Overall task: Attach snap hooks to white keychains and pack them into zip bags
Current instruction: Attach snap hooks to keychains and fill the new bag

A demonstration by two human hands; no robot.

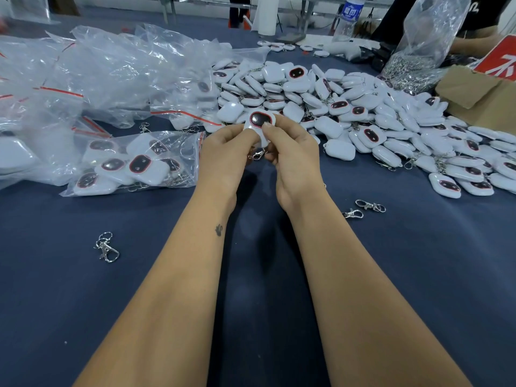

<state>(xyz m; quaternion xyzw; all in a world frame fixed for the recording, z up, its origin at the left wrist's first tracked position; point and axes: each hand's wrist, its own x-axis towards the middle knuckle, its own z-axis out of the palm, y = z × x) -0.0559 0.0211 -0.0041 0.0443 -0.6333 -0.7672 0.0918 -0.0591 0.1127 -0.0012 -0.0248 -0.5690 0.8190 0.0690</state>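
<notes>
We hold one white keychain [260,124] between both hands above the blue table [418,261], its dark, red-rimmed face turned up toward us. Our left hand [226,152] grasps its left edge with curled fingers, and our right hand [290,152] pinches its right edge between thumb and fingers. A snap hook [258,155] hangs from the keychain's lower end, in the gap between the two hands; whether either hand touches it we cannot tell. Beyond the hands and to their right lies a wide heap of white keychains [349,104], some face up, some face down. To the left of the hands lies a filled zip bag [134,163] holding several keychains, and beyond it a mound of empty zip bags [111,68] with red seal strips. Loose snap hooks lie on the cloth: one [106,247] near the left forearm, two [363,208] just right of the right wrist. Far right of the hands stand a cardboard box [480,93] and a clear sack of metal hooks [418,51]; a water bottle [349,18] stands far beyond.
</notes>
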